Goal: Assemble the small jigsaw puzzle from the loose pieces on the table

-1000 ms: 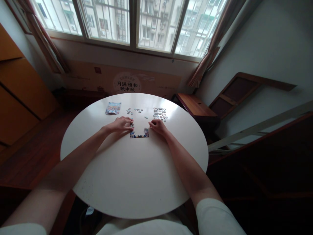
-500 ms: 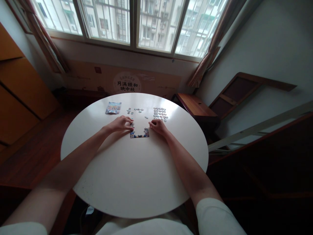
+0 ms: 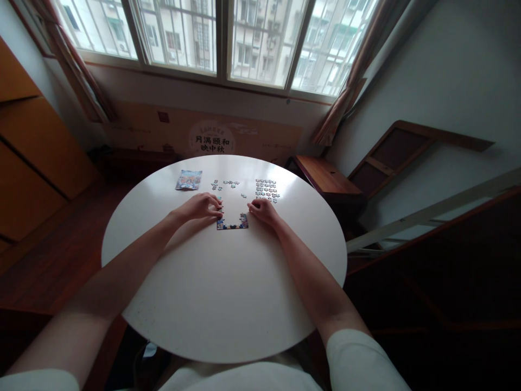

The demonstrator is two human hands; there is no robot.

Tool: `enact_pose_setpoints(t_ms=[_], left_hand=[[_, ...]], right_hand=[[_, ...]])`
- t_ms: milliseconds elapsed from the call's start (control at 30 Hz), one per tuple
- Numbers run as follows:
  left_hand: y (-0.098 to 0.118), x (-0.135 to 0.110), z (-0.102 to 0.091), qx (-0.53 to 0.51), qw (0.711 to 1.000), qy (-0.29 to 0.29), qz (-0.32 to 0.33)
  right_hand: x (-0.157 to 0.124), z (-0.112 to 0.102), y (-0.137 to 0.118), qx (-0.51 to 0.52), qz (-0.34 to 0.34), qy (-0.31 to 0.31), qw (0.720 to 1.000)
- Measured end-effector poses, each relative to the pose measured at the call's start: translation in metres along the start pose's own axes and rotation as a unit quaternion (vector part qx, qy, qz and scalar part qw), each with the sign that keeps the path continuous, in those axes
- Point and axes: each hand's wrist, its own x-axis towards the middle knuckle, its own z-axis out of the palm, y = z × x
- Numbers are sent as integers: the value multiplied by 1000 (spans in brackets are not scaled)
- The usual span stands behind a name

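Observation:
A partly joined jigsaw puzzle (image 3: 233,226), a U-shaped border of small colourful pieces, lies on the white round table (image 3: 228,293). At its left side is my left hand (image 3: 199,206), its thumb and fingers bent around the upper end of the left column and touching pieces there. My right hand (image 3: 264,210) rests just beyond the upper end of the right column, fingers curled in a pinch. Whatever lies between those fingertips is too small to make out. A loose puzzle piece (image 3: 243,196) sits between and beyond the hands.
Rows of loose pieces (image 3: 266,188) lie at the far right, and smaller groups of pieces (image 3: 231,183) at the far middle. A colourful picture packet (image 3: 189,180) is at the far left. Beyond the table's right edge stands a wooden stool or bench (image 3: 325,175).
My left fingers have shifted very slightly at the left column. My right hand and the pieces look the same.

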Motion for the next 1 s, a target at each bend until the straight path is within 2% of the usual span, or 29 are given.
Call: enact_pose_setpoints(t_ms=[133,467,800,1000], left_hand=[[2,-1,-1,-5,1000,-5,12],[6,-2,4,56,998,14,26],[2,-2,11,80,992,64,69],[1,-2,12,84,992,67,62]], right_hand=[[0,0,0,0,0,2,1000],[-1,0,-1,-2,-8,2,1000],[-1,-1,-5,-2,5,0,1000],[-2,-2,-6,0,3,2,1000]])
